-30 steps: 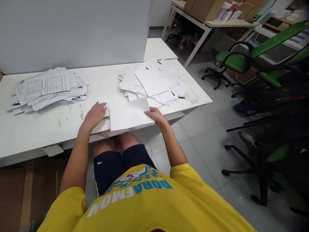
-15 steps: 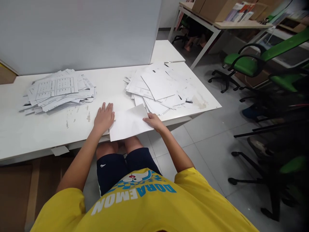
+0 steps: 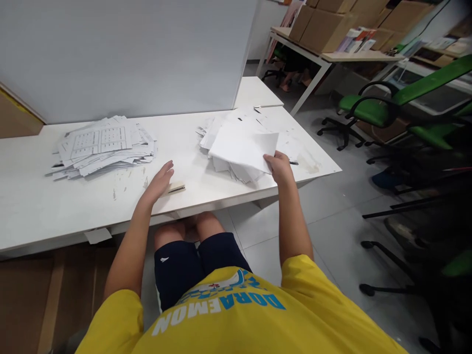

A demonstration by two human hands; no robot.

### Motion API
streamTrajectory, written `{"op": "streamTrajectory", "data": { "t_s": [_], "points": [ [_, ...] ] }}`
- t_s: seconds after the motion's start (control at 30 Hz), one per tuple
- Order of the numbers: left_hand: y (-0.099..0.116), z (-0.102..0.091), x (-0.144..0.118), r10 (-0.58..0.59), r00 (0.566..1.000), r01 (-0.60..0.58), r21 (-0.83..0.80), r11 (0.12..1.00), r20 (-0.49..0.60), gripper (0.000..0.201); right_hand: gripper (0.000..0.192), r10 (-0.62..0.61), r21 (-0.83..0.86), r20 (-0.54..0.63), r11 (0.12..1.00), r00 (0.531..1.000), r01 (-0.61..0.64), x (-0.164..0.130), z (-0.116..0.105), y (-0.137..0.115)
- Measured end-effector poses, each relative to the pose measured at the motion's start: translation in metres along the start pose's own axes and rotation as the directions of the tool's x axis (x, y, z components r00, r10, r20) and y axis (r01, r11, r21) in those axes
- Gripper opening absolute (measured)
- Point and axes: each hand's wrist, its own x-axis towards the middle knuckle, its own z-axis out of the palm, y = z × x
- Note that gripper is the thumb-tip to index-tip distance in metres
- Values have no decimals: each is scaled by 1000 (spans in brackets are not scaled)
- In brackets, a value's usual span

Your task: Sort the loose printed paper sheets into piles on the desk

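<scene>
Over the right-hand pile (image 3: 236,142), the right hand (image 3: 280,167) pinches a sheet (image 3: 245,147); laying it flat and square would suit. Left hand (image 3: 160,181) rests open beside a stapler (image 3: 176,188).

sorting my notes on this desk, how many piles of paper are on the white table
2. One printed paper pile lies at the table's left rear near the partition. The other pile lies at the right, where the right hand holds a blank sheet over it.

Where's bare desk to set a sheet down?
Free: the strip between the left paper pile and the right pile, beyond the left hand; also the desk front-left. Crowded: the right end, where the right hand holds a sheet.
</scene>
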Motion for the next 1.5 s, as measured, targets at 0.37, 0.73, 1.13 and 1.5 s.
{"op": "streamTrajectory", "data": {
  "t_s": [0.37, 0.73, 1.13, 1.5],
  "points": [
    [-70, -168, 96, 48, 950, 154, 593, 791, -310, 65, 77, -220, -659, -301, 751, 928, -36, 65, 45, 8],
    [-84, -211, 109, -75, 969, 209, 614, 761, -236, 69, 52, -357, -465, -454, 877, 816, 125, 27, 26, 73],
    [-89, -227, 124, -115, 976, 212, 706, 675, -183, 74, 38, -345, -371, -466, 912, 815, 175, 40, 25, 84],
    [-70, -209, 109, 9, 995, 80, 874, 479, -96, 31, 37, -328, -337, -463, 924, 824, 179, 40, 24, 82]
  ]
}}
